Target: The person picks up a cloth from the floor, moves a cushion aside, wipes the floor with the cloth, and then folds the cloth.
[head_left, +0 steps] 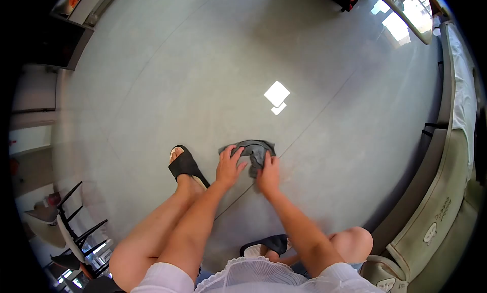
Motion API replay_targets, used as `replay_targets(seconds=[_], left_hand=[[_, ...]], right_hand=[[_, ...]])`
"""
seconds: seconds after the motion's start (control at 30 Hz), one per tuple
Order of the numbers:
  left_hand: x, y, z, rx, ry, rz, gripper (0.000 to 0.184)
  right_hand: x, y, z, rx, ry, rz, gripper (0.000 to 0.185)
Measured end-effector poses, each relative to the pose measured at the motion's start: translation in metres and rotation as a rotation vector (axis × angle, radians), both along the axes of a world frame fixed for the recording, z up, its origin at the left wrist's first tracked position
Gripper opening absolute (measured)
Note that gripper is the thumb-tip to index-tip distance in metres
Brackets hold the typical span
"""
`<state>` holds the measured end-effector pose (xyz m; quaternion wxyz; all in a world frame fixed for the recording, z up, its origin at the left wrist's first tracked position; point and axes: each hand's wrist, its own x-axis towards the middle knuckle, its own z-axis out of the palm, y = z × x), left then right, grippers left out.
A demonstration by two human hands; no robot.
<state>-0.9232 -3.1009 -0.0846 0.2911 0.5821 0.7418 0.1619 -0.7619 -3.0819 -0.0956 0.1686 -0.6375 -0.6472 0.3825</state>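
Note:
A crumpled dark grey cloth (257, 148) lies on the pale floor in front of the person. My left hand (229, 166) is at the cloth's left part, fingers spread, with the fingertips on its edge. On the right side, my right hand (268, 174) has its fingers closed on the cloth, where a fold hangs down between the two hands. Black slippers are on both feet, one (186, 163) left of my left hand and the other (274, 244) below, near the body.
A long greenish sofa (431, 212) runs along the right side. A glossy table (413, 14) stands at the upper right. Chairs (76, 232) are at the lower left, and cabinets (35, 90) line the left edge.

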Motion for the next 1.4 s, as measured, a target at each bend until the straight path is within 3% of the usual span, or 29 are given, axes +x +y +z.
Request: replay_targets(seconds=[0.1, 0.17, 0.2, 0.3, 0.4, 0.5, 0.53, 0.63, 0.7, 0.73, 0.8, 0.87, 1.0, 1.07, 1.27, 1.4], left_hand=[[0.004, -0.021, -0.008, -0.015, -0.135, 0.072, 0.054], [-0.003, -0.031, -0.020, -0.005, -0.295, 0.139, 0.058], [-0.005, -0.034, -0.019, 0.006, -0.246, 0.114, 0.063], [0.000, -0.032, -0.007, 0.037, -0.153, 0.068, 0.070], [0.006, -0.030, -0.005, -0.041, -0.035, 0.019, 0.074], [0.003, -0.033, -0.002, 0.041, 0.009, -0.061, 0.072], [0.002, -0.037, 0.005, 0.079, 0.038, -0.087, 0.071], [-0.005, -0.040, 0.012, 0.098, 0.054, -0.074, 0.066], [-0.015, -0.040, 0.002, -0.046, -0.039, 0.067, 0.061], [-0.022, -0.027, 0.001, 0.024, -0.029, 0.020, 0.051], [-0.033, 0.013, -0.004, 0.270, -0.014, -0.006, 0.047], [-0.041, 0.062, 0.009, 0.303, -0.012, -0.027, 0.048], [-0.048, 0.100, -0.004, 0.130, 0.062, -0.219, 0.056], [-0.044, 0.085, -0.002, 0.180, 0.083, -0.255, 0.059], [-0.029, 0.007, -0.001, 0.099, 0.087, -0.339, 0.061], [-0.036, -0.027, 0.004, 0.003, 0.265, -0.424, 0.055]], right_hand=[[-0.055, -0.035, -0.022, -0.018, 0.255, -0.125, 0.072], [-0.060, -0.037, -0.015, -0.436, 0.782, -0.284, 0.072], [-0.061, -0.039, -0.007, -0.652, 1.038, -0.369, 0.072], [-0.037, -0.041, -0.058, -0.625, 1.066, -0.159, 0.070], [-0.012, 0.013, 0.033, -0.317, 0.006, 0.204, 0.068], [-0.003, 0.039, 0.026, 0.298, 0.020, 0.595, 0.061], [-0.006, 0.042, 0.014, 0.331, 0.040, 0.675, 0.044], [-0.009, 0.063, 0.001, 0.041, 0.010, 0.827, 0.031], [-0.011, 0.083, 0.004, 0.012, 0.030, 0.893, 0.030], [-0.012, 0.096, 0.008, -0.005, 0.039, 0.926, 0.030], [-0.013, 0.129, 0.013, 0.131, 0.085, 0.857, 0.026], [-0.017, 0.169, 0.024, 0.212, 0.089, 0.816, 0.029], [-0.009, 0.194, 0.007, 0.306, -0.046, 0.797, 0.030], [0.006, 0.175, -0.007, 0.432, -0.020, 0.766, 0.035], [0.021, 0.056, 0.007, 0.281, -0.163, 0.613, 0.044], [0.000, -0.015, 0.004, 0.201, -0.203, 0.481, 0.043]])
